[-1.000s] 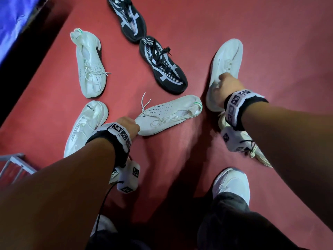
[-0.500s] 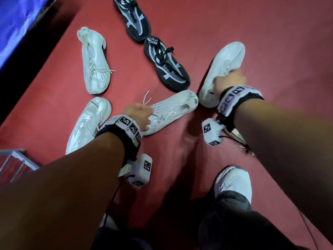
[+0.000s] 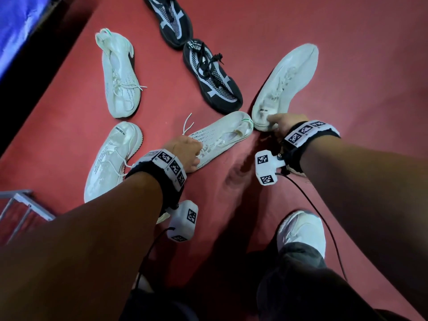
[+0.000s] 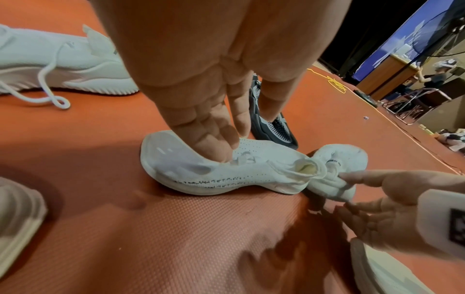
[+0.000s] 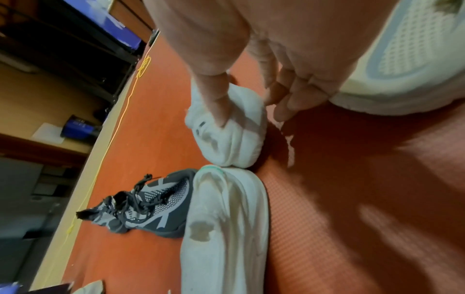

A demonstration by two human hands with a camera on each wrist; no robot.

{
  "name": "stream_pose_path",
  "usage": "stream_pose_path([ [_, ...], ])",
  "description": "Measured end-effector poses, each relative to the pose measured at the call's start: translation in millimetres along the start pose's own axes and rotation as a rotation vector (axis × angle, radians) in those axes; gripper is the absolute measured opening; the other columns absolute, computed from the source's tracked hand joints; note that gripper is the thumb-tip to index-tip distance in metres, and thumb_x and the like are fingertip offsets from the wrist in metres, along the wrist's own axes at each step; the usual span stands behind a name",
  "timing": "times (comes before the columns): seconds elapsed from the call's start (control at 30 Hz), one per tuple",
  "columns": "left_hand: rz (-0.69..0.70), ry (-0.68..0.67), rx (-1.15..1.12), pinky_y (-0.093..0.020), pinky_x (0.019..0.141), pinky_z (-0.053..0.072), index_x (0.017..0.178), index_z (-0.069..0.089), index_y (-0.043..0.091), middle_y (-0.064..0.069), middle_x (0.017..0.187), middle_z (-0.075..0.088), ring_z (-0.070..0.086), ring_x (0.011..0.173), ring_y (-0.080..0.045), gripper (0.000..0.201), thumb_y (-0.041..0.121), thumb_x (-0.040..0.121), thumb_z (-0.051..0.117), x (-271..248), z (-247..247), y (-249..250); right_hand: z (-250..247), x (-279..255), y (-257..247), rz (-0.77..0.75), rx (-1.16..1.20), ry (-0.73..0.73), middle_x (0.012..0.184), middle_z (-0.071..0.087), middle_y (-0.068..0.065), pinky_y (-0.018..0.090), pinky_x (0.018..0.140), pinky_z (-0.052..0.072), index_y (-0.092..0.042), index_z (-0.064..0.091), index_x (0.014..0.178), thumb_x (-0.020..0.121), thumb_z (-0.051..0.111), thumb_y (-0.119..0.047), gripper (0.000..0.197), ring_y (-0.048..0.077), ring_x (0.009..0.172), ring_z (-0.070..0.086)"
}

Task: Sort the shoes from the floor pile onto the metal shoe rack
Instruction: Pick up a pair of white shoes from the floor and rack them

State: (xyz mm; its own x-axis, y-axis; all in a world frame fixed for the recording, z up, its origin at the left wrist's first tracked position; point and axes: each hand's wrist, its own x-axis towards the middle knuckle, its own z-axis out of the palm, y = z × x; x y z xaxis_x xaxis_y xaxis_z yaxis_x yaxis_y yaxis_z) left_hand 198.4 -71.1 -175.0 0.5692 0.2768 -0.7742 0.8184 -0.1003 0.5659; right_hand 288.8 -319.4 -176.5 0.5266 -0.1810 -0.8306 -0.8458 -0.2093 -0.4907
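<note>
A white knit shoe lies on its side on the red floor mat. My left hand is over its front part. In the left wrist view the straight fingers press on the laces of the knit shoe, thumb spread apart behind it. A second white shoe lies to the right, its heel against the knit shoe's heel. My right hand is at that heel. The thumb rests on the white shoe; the other fingers hang loose beside its sole.
Two black shoes lie just beyond the knit shoe. At the left lie two more white shoes. A corner of the metal rack shows at lower left. My own foot stands below. Another white shoe lies under my right arm.
My right hand gripped the right white shoe mid-length, swung its heel toward the knit shoe, then slid back to the heel. My left hand moved from the knit shoe's toe onto its laces.
</note>
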Motion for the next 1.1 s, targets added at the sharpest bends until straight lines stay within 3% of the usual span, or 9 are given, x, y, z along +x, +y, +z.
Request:
stream_pose_path([
  [0.13, -0.031, 0.020, -0.001, -0.025, 0.049, 0.045, 0.096, 0.062, 0.009, -0.008, 0.078, 0.056, 0.053, 0.052, -0.016, 0.006, 0.013, 0.097, 0.058, 7.8, -7.1, 4.4, 8.1, 0.1, -12.2, 0.006, 0.126, 0.123, 0.068, 0.067, 0.006, 0.032, 0.062, 0.052, -0.011, 0.066, 0.075, 0.075, 0.076, -0.024, 0.016, 0.024, 0.059, 0.060],
  [0.23, -0.013, 0.023, -0.004, -0.025, 0.048, 0.046, 0.087, 0.061, 0.014, -0.006, 0.077, 0.059, 0.056, 0.059, -0.019, 0.009, 0.021, 0.092, 0.062, 12.2, -11.7, 13.0, 19.7, -10.7, -34.4, -0.057, 0.398, 0.227, 0.058, 0.061, 0.004, 0.031, 0.055, 0.046, -0.012, 0.066, 0.078, 0.074, 0.065, -0.032, 0.020, 0.021, 0.050, 0.054],
  [0.4, 0.042, 0.016, -0.148, -0.023, 0.044, 0.046, 0.091, 0.060, 0.015, -0.003, 0.079, 0.061, 0.060, 0.057, -0.014, 0.035, 0.050, 0.089, 0.062, 8.2, -14.3, 38.1, 60.2, -29.6, -57.5, -0.102, 0.790, -0.154, 0.061, 0.061, 0.003, 0.024, 0.047, 0.042, -0.006, 0.062, 0.102, 0.093, 0.057, -0.021, 0.018, 0.013, 0.048, 0.050],
  [0.53, -0.004, -0.046, -0.251, -0.034, 0.074, 0.056, 0.104, 0.065, 0.018, -0.003, 0.099, 0.071, 0.068, 0.085, -0.020, 0.054, 0.067, 0.095, 0.046, -4.5, -18.7, 55.3, 100.6, -59.4, -51.4, -0.113, 0.608, -0.424, 0.068, 0.065, 0.007, 0.022, 0.056, 0.053, 0.001, 0.064, 0.101, 0.097, 0.061, -0.012, 0.014, 0.015, 0.055, 0.057],
  [0.6, -0.036, -0.112, -0.299, -0.035, 0.076, 0.055, 0.103, 0.071, 0.017, -0.003, 0.096, 0.074, 0.067, 0.081, -0.020, 0.059, 0.071, 0.091, 0.049, -11.0, -23.7, 55.4, 111.2, -68.3, -41.7, -0.125, 0.458, -0.540, 0.068, 0.067, 0.009, 0.023, 0.060, 0.057, 0.000, 0.065, 0.095, 0.097, 0.063, -0.009, 0.009, 0.017, 0.057, 0.059],
  [0.67, -0.065, -0.148, -0.361, -0.036, 0.080, 0.057, 0.099, 0.073, 0.013, -0.006, 0.095, 0.073, 0.067, 0.080, -0.020, 0.049, 0.059, 0.094, 0.056, -15.1, -30.1, 49.9, 116.6, -70.7, -31.7, -0.103, 0.333, -0.628, 0.074, 0.070, 0.010, 0.029, 0.073, 0.060, -0.003, 0.066, 0.092, 0.097, 0.065, -0.009, 0.008, 0.019, 0.064, 0.062],
  [0.77, -0.112, -0.137, -0.421, -0.041, 0.101, 0.054, 0.118, 0.069, 0.002, -0.014, 0.115, 0.073, 0.071, 0.105, -0.028, 0.039, 0.035, 0.098, 0.059, -19.6, -44.9, 35.2, 118.8, -69.3, -18.8, -0.065, 0.119, -0.733, 0.094, 0.071, 0.011, 0.031, 0.082, 0.059, -0.003, 0.070, 0.105, 0.095, 0.069, -0.015, 0.016, 0.021, 0.080, 0.067],
  [0.9, -0.148, -0.144, -0.410, -0.043, 0.105, 0.052, 0.132, 0.061, 0.001, -0.018, 0.120, 0.072, 0.070, 0.112, -0.033, 0.044, 0.028, 0.097, 0.059, -25.2, -67.4, 22.4, 123.2, -69.1, -13.4, -0.084, -0.030, -0.692, 0.076, 0.063, 0.002, 0.029, 0.065, 0.051, -0.016, 0.073, 0.079, 0.088, 0.076, -0.040, 0.026, 0.016, 0.066, 0.061],
  [1.1, -0.137, -0.168, -0.402, -0.037, 0.083, 0.060, 0.123, 0.065, 0.003, -0.017, 0.110, 0.075, 0.074, 0.087, -0.028, 0.035, 0.028, 0.099, 0.059, -41.6, -114.0, 22.7, 140.2, -74.0, -33.5, -0.050, 0.241, -0.503, 0.073, 0.059, 0.004, 0.030, 0.062, 0.054, -0.012, 0.061, 0.086, 0.088, 0.063, -0.064, 0.052, 0.020, 0.063, 0.060],
])
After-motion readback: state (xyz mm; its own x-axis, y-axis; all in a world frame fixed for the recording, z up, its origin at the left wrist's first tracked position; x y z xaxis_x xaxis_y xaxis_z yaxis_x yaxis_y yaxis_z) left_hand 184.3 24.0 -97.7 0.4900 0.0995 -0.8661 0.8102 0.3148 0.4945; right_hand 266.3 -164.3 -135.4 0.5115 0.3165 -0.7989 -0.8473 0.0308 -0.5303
